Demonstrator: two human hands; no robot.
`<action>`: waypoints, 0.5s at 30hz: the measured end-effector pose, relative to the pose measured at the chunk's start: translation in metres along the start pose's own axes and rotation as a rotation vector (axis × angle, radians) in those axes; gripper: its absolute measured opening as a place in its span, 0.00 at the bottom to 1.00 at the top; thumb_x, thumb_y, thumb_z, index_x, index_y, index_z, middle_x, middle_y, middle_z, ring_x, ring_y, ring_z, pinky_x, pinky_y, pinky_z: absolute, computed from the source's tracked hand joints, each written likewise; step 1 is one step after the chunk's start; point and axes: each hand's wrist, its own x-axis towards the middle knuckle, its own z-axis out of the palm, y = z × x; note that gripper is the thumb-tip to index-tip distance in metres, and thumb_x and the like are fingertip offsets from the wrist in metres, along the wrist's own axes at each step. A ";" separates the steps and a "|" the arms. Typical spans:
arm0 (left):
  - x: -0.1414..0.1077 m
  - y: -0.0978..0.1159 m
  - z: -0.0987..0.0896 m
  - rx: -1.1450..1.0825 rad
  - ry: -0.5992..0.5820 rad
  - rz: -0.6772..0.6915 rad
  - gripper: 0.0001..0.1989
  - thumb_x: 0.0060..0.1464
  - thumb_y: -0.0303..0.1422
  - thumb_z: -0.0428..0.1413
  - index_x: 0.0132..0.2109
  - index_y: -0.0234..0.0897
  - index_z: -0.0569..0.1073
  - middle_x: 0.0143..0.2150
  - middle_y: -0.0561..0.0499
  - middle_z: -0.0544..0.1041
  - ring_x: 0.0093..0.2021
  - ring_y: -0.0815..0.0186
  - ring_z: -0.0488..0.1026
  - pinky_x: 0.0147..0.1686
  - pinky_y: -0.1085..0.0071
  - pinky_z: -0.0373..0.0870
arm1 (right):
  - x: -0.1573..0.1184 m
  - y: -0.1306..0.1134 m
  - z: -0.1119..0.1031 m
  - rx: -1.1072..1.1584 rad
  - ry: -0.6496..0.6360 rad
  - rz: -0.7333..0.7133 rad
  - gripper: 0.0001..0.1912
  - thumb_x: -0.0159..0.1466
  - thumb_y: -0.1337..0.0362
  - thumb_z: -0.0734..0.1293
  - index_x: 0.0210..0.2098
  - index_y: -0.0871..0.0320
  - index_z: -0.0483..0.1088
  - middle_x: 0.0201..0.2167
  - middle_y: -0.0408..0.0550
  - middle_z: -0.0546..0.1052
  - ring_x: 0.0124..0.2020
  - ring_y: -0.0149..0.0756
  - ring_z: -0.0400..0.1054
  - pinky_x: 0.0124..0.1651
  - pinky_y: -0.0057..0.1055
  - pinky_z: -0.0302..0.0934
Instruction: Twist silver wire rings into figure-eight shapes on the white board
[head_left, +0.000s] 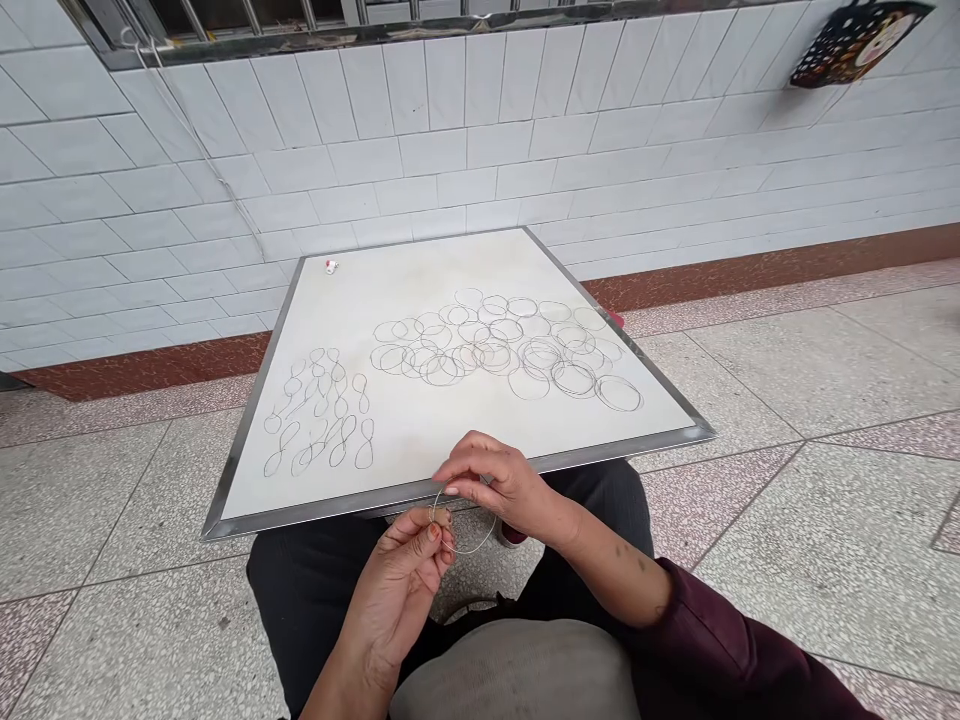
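A thin wire ring (474, 550) hangs between my two hands, just off the near edge of the white table (420, 270). My left hand (416, 555) pinches its left side between thumb and fingers. Above and to the right, my right hand (495, 480) has thumb and fingertips closed on the upper part of the ring. Many overlapping wire rings (574, 378) lie across the middle and right of the table. On its left side are several wires twisted into figure-eight shapes (364, 443), set out in rough rows.
A small red and white object (331, 267) sits near the table's far left corner. The table has a grey metal rim and stands by a white tiled wall (435, 100). A dark patterned bag (855, 45) hangs at the upper right. My knees are under the near edge.
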 end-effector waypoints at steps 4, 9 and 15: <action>0.002 0.000 -0.005 -0.073 0.043 0.055 0.10 0.38 0.28 0.71 0.31 0.34 0.80 0.31 0.51 0.76 0.31 0.72 0.71 0.34 0.77 0.70 | -0.002 0.001 -0.007 0.038 0.091 0.222 0.12 0.69 0.56 0.63 0.44 0.55 0.74 0.35 0.46 0.71 0.36 0.32 0.65 0.40 0.30 0.62; 0.002 0.003 -0.005 -0.083 0.070 0.170 0.09 0.40 0.29 0.71 0.31 0.35 0.79 0.33 0.51 0.77 0.36 0.68 0.74 0.42 0.73 0.73 | -0.010 0.005 -0.008 0.423 0.020 0.482 0.16 0.67 0.52 0.63 0.44 0.57 0.72 0.26 0.41 0.68 0.25 0.26 0.59 0.27 0.24 0.55; -0.001 0.007 0.002 -0.141 0.112 0.195 0.12 0.37 0.29 0.72 0.31 0.36 0.78 0.32 0.55 0.77 0.30 0.72 0.74 0.43 0.68 0.76 | -0.014 0.008 0.003 0.807 0.032 0.628 0.15 0.60 0.56 0.72 0.40 0.59 0.74 0.28 0.41 0.73 0.24 0.23 0.65 0.28 0.21 0.59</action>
